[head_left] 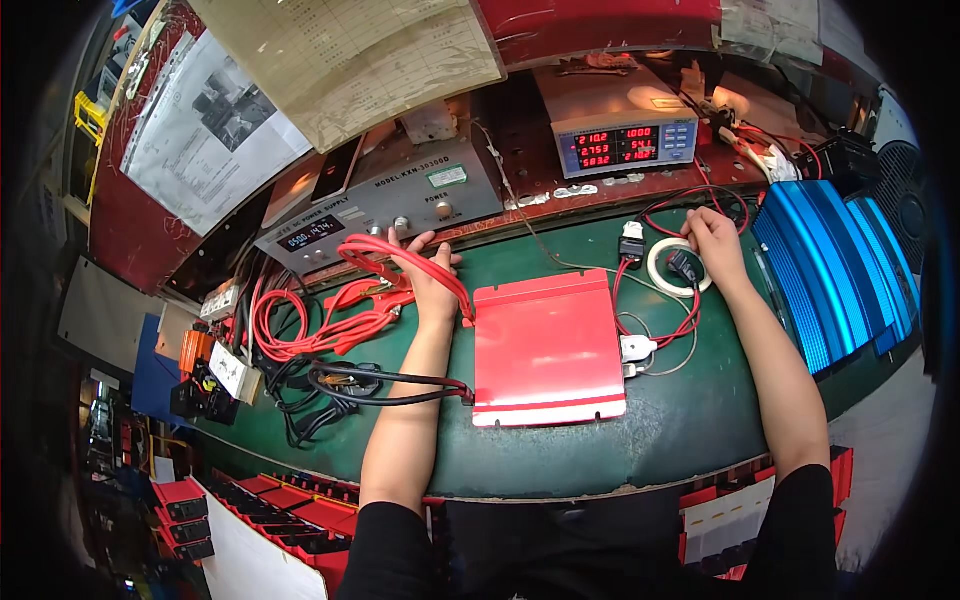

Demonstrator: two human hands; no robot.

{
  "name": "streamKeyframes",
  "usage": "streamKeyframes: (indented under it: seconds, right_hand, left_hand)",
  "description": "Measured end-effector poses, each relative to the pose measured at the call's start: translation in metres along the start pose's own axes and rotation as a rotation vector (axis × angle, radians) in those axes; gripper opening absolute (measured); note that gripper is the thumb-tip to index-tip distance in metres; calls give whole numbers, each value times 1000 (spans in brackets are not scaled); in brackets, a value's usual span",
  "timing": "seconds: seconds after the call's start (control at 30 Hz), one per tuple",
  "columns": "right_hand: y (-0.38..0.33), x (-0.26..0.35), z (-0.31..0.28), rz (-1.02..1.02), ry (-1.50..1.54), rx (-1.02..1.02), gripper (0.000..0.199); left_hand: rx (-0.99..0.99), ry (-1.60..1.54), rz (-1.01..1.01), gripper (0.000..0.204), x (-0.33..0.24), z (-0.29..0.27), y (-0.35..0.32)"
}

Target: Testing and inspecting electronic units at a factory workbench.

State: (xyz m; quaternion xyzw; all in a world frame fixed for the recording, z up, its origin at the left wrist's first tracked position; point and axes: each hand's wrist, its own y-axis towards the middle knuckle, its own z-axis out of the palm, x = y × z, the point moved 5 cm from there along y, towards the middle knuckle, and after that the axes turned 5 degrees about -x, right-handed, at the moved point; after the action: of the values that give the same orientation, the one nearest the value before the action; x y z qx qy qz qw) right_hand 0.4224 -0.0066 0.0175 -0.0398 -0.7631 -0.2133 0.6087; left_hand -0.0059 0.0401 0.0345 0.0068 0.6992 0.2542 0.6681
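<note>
My left hand (432,285) is open, fingers apart, in front of the knobs on the grey DC power supply (420,190). Thick red cables (440,270) arch across it into the red metal box (548,345), which lies flat on the bench. Black cables (390,390) from the same box pass over my left forearm. My right hand (715,245) is curled closed beside a white ring (655,272) like a tape roll; what its fingers hold, if anything, is hidden. A black connector (684,266) lies inside the ring. A white plug (637,348) sits at the box's right side.
A power meter (625,140) with lit red digits stands at the back. Finned blue housings (825,275) stand at the right edge. Red clamp leads (330,320) and black clamps (320,410) lie on the left of the green bench (540,465). Red units (290,505) sit below.
</note>
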Motion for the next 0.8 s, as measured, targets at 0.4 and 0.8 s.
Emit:
streamKeyframes:
  seconds: [0.4, 0.8]
  right_hand:
    - [0, 0, 1, -3, -42, 18, 32]
    - [0, -3, 2, -14, -61, 17, 33]
  left_hand:
    - [-7, -24, 7, 81, 2, 0, 0]
    - [0, 7, 23, 81, 6, -4, 2]
